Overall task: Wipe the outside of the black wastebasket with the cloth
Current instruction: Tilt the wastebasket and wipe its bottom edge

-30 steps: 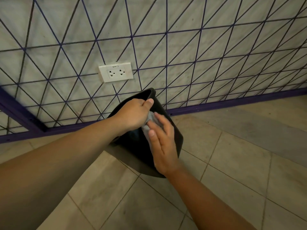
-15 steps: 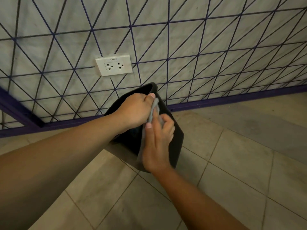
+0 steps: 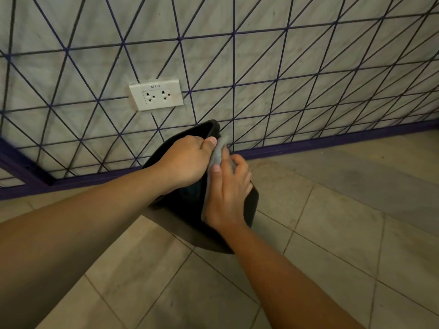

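Now right hand has slid grey cloth up black wastebasket wall to rim; left hand grips rim: upper side wiped.

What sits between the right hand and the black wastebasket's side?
The grey cloth, pressed by the right hand against the wastebasket, in the head view.

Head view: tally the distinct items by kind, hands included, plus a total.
Hands: 2, left hand gripping the wastebasket rim, right hand pressing the cloth to its side
Black wastebasket: 1
Grey cloth: 1
White wall outlet: 1, with 2 sockets
Total: 5
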`<state>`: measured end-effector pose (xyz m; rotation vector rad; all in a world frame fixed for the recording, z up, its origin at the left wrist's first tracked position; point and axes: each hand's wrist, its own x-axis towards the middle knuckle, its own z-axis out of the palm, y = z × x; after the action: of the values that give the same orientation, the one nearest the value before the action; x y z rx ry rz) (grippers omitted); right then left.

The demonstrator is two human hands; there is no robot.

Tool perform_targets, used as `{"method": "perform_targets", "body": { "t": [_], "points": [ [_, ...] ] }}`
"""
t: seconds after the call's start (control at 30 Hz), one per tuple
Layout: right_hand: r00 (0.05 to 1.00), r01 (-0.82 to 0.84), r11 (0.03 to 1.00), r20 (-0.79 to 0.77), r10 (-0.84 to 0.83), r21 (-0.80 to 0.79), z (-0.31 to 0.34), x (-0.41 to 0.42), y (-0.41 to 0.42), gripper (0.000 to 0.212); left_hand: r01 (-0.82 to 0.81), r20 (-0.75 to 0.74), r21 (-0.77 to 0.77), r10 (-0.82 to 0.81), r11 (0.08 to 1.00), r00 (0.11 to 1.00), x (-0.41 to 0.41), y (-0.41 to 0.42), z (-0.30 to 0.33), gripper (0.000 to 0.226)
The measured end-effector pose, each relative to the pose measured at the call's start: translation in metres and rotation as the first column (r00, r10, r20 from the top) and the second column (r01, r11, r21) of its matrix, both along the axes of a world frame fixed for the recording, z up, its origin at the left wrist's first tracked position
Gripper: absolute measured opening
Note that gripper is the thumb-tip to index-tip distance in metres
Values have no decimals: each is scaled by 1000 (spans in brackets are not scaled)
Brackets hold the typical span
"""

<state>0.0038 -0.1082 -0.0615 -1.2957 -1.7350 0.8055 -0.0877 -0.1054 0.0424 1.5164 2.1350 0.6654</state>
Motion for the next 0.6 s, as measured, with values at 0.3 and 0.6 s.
{"method": "perform_targets", "body": {
  "t": [0.3, 0.6],
  "points": [
    [961, 177, 934, -149, -232, -309, -36, 26, -9, 75, -57, -52, 3, 57, 998, 997, 5, -4, 1, 45],
    [998, -7, 996, -66, 1, -94, -11, 13, 29, 67, -35, -75, -12, 34, 999, 997, 5, -3, 2, 46]
  ]
}}
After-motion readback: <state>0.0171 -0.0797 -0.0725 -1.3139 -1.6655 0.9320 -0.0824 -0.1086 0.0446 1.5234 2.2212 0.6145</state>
